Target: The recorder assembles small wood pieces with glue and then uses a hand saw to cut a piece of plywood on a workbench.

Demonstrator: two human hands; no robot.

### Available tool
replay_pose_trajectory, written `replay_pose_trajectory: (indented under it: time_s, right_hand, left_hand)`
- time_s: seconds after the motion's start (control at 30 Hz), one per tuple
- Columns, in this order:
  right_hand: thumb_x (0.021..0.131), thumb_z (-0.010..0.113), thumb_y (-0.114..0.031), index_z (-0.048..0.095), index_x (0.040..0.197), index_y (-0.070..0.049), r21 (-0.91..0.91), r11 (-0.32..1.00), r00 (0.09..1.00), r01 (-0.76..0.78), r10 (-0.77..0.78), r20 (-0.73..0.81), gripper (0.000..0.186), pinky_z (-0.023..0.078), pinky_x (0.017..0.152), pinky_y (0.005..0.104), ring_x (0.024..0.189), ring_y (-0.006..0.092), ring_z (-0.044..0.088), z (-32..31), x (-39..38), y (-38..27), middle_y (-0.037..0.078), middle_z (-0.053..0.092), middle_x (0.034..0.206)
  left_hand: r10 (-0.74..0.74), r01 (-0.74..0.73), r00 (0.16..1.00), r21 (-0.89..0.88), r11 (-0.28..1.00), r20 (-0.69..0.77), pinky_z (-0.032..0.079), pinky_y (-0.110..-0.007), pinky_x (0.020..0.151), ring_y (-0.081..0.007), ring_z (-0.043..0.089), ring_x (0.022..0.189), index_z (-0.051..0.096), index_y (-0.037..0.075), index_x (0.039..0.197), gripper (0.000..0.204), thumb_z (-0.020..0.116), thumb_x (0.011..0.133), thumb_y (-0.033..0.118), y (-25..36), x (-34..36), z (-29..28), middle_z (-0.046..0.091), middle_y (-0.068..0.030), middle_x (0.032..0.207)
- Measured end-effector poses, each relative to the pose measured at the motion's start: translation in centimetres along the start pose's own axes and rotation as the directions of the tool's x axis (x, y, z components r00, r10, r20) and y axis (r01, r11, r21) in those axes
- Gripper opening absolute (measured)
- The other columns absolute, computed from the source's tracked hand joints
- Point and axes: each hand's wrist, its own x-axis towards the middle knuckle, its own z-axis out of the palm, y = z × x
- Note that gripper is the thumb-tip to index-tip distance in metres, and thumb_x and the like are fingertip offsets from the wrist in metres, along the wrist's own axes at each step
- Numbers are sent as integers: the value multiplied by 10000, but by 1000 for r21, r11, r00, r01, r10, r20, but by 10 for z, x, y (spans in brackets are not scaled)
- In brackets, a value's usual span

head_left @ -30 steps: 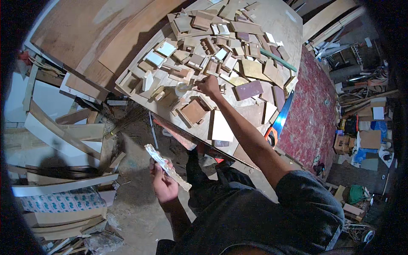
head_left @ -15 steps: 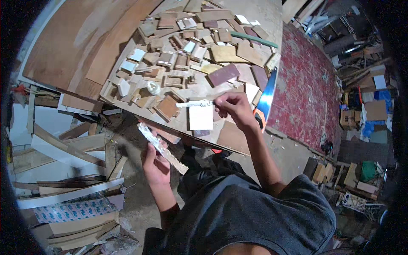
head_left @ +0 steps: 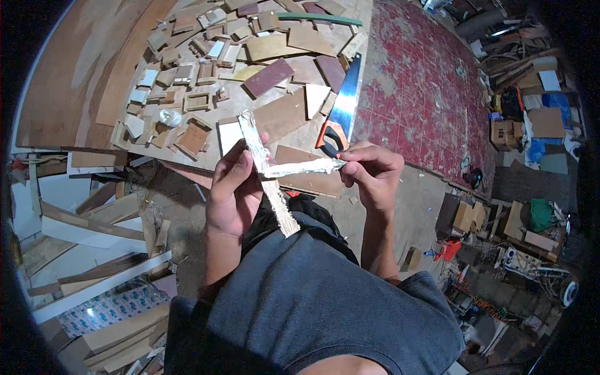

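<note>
Head view, landmark: a long strip [head_left: 274,192] of wood, white and shiny along its upper part, bare and rough at its lower end.
Strip's lean: upper end toward the table [head_left: 234,105], lower end toward the grey shirt [head_left: 331,287].
Left hand [head_left: 228,187]: at the long strip's left side, holding it, thumb in front and a fingertip showing past its right edge.
Right hand [head_left: 375,175]: to the right of the long strip, thumb and fingers pinched narrow on the outer end of a thin stick [head_left: 303,167].
Thin stick: between the two hands, white-coated, nearly level, running right from the long strip; its left end overlaps the strip's middle and looks to be touching it.
Handsaw [head_left: 342,109]: beyond and right of the long strip, blade pointing away, its orange-and-black handle just past the right hand.
Purple board [head_left: 269,78]: on the table, beyond the long strip.
Small wooden frame [head_left: 199,102]: on the table, beyond and left of the long strip.
Round whitish thing [head_left: 170,117]: farther left of the long strip than that frame; its kind is unclear.
</note>
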Motion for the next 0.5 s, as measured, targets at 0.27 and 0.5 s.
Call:
replay_pose_trajectory:
  time_s: [0.27, 0.5]
  right_hand:
    - [696, 749, 69, 717, 825, 43, -206, 964, 984, 170, -156, 80, 135, 486, 564, 242, 663, 153, 633, -43, -10, -24, 140, 678, 785]
    - [675, 751, 79, 716, 802, 36, -124, 973, 978, 192, -180, 103, 139, 493, 584, 252, 677, 165, 641, -63, -9, -30, 147, 679, 784]
  left_hand:
    - [-120, 118, 984, 19, 993, 133, 457, -286, 773, -179, 512, 870, 484, -29, 1231, 434, 618, 920, 243, -28, 6, 25, 489, -81, 988]
    - [-178, 186, 976, -49, 981, 127, 521, -294, 722, -218, 619, 859, 535, -29, 1223, 408, 645, 905, 202, -36, 11, 30, 592, -119, 991]
